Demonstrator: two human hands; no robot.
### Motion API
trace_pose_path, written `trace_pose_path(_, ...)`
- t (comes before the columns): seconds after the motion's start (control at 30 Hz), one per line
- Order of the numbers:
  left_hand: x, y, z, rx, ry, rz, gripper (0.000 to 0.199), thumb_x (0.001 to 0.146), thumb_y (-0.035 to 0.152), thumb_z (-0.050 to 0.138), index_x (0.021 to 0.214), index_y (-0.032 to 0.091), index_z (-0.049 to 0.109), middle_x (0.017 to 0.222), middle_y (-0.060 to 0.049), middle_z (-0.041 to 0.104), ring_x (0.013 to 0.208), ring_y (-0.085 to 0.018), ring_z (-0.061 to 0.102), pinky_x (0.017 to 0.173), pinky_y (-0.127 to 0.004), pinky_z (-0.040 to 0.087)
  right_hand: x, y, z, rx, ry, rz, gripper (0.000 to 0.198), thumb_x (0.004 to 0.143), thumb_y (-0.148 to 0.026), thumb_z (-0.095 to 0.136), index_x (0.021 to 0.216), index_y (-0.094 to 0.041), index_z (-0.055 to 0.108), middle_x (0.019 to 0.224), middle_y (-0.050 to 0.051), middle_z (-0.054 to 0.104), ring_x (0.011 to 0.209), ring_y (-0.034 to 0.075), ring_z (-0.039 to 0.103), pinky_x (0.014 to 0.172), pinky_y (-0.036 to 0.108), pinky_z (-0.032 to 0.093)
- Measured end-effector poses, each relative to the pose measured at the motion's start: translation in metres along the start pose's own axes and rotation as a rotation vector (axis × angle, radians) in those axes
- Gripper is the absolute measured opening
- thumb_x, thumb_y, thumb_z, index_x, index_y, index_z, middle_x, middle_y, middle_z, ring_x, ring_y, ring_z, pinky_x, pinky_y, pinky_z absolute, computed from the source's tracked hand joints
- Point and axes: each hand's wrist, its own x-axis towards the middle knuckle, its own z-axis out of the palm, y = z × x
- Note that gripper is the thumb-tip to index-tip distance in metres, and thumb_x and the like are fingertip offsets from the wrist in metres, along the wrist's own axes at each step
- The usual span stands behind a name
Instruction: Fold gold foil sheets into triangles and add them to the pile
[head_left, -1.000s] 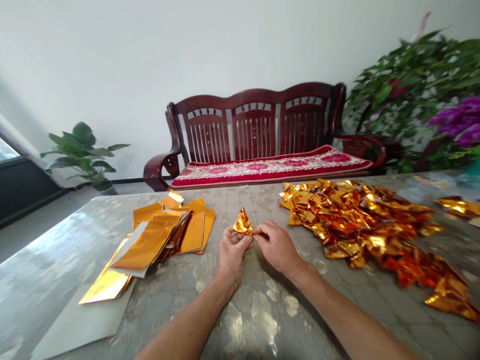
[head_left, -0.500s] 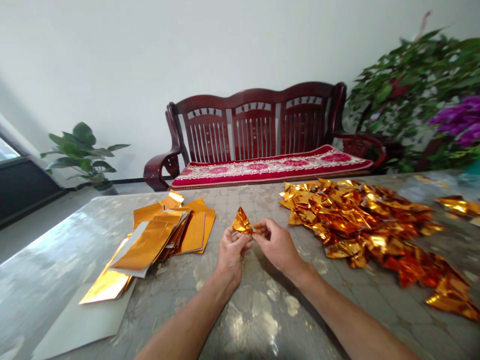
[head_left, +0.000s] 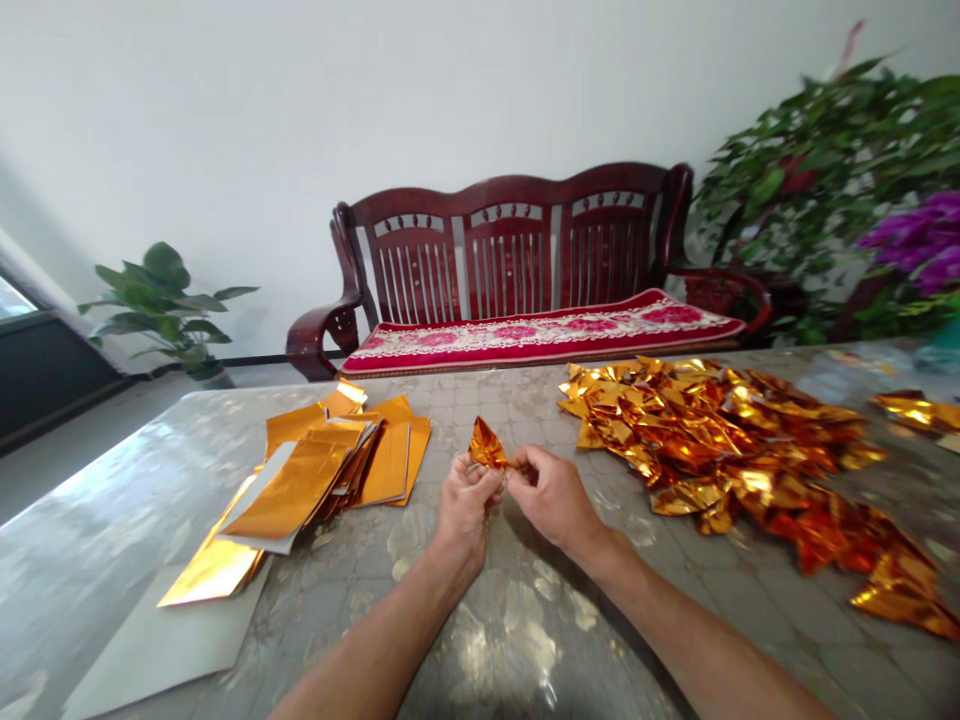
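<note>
Grey patterned table (head_left: 517,625) under our work. Gold foil heap (head_left: 720,440) on it. Well left of heap, flat foil sheets (head_left: 300,485). Nearer left of heap, our left hand (head_left: 465,500) and right hand (head_left: 555,500) pinch small folded piece (head_left: 487,445): left at base, right at corner. We do best holding base firm, easing corner gently; thin foil may tear.
</note>
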Motion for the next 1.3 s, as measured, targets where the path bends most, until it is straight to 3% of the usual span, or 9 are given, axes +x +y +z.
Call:
trace_pose_path(0.2,0.001,-0.001,-0.001,0.006,-0.01,0.015,0.051,0.052,0.031,0.086,0.086,0.018,0.051,0.05,0.01,0.051,0.04,-0.002,0.036,0.042,-0.015,0.023,0.001,0.003,0.0,-0.012,-0.045,-0.013,0.013,0.078,-0.02,0.053,0.076,-0.019,0.066,0.07,0.001,0.069,0.062,0.015,0.062,0.058,0.023,0.042)
trace_pose_path(0.47,0.004,0.0,-0.003,-0.024,0.026,0.01,0.058,0.053,0.032,0.087,0.096,0.018,0.05,0.06,0.009,0.057,0.045,-0.003,0.044,0.044,-0.014,0.029,-0.001,0.009,0.0,0.122,-0.033,-0.03,0.026,0.076,-0.013,0.05,0.099,-0.019,0.06,0.08,0.001,0.069,0.073,0.016,0.066,0.069,0.025,0.049)
trace_pose_path(0.67,0.002,-0.002,-0.003,0.011,-0.006,0.004,0.055,0.056,0.032,0.087,0.097,0.018,0.053,0.076,0.005,0.062,0.057,-0.004,0.054,0.05,-0.014,0.039,-0.002,0.004,-0.002,-0.062,0.004,-0.116,0.009,0.083,-0.019,0.053,0.088,-0.022,0.061,0.081,0.0,0.068,0.072,0.015,0.062,0.068,0.026,0.045)
trace_pose_path(0.93,-0.005,0.006,0.0,0.047,-0.136,-0.001,0.05,0.063,0.026,0.085,0.104,0.02,0.055,0.102,-0.001,0.065,0.08,-0.01,0.063,0.059,-0.016,0.05,0.005,0.014,-0.007,-0.14,0.014,-0.18,0.012,0.084,-0.015,0.051,0.083,-0.022,0.061,0.084,0.002,0.068,0.078,0.017,0.063,0.07,0.027,0.044)
trace_pose_path(1.1,0.0,0.012,-0.003,0.026,-0.027,-0.021,0.05,0.068,0.041,0.083,0.105,0.019,0.057,0.1,-0.003,0.064,0.076,-0.01,0.064,0.055,-0.015,0.051,0.004,0.014,-0.012,-0.235,0.003,-0.263,0.014,0.084,-0.012,0.053,0.083,-0.022,0.061,0.084,0.001,0.066,0.078,0.016,0.062,0.068,0.025,0.04)
trace_pose_path(1.3,0.004,0.009,-0.005,-0.062,-0.01,-0.046,0.043,0.066,0.037,0.085,0.096,0.018,0.059,0.089,0.0,0.065,0.067,-0.007,0.062,0.056,-0.015,0.053,0.003,0.014,-0.016,-0.338,-0.028,-0.362,0.013,0.086,-0.013,0.057,0.089,-0.023,0.064,0.086,0.001,0.067,0.081,0.016,0.063,0.069,0.025,0.039)
